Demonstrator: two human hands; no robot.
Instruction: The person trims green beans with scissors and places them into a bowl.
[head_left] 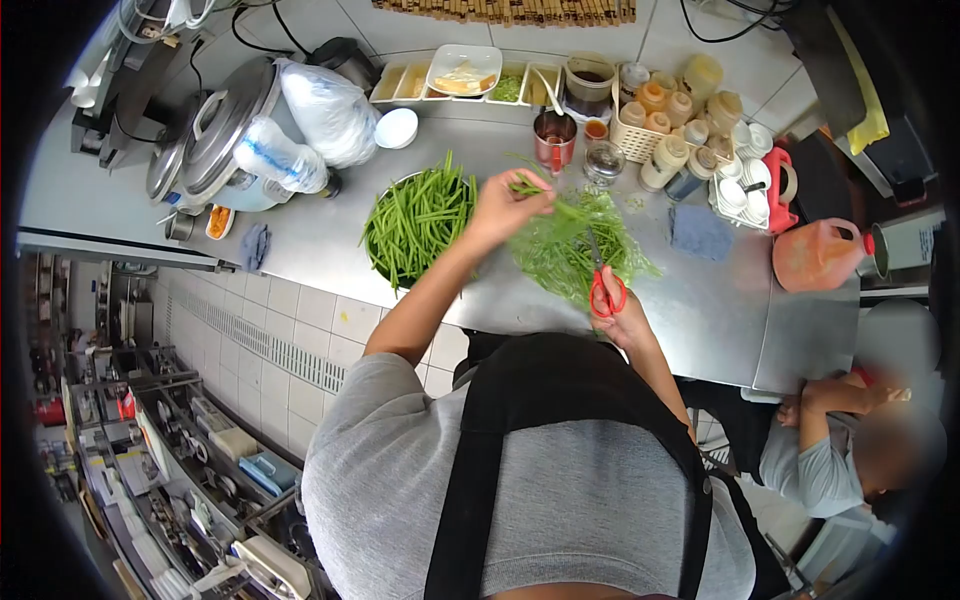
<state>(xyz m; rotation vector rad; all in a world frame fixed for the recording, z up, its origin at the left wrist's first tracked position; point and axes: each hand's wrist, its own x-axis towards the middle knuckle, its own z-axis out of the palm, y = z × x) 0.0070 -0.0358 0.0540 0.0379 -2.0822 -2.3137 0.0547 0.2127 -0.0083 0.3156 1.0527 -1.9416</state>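
Note:
My left hand [515,208] is closed on some green stems above the steel counter, between the bowl and the plastic bag. In my right hand [622,318] are red-handled scissors [608,291], their blades pointing up over the bag. The clear plastic bag [545,262] lies spread on the counter with cut green pieces [610,245] on it. To the left, a round bowl is heaped with long green stems [422,215]; its rim is mostly covered.
Along the back of the counter [340,235] stand condiment trays [408,82], a red cup [554,138], a glass jar [603,162] and a bottle basket [635,140]. A blue cloth [702,232] and an orange jug [818,255] lie right. Another person [815,450] sits at lower right.

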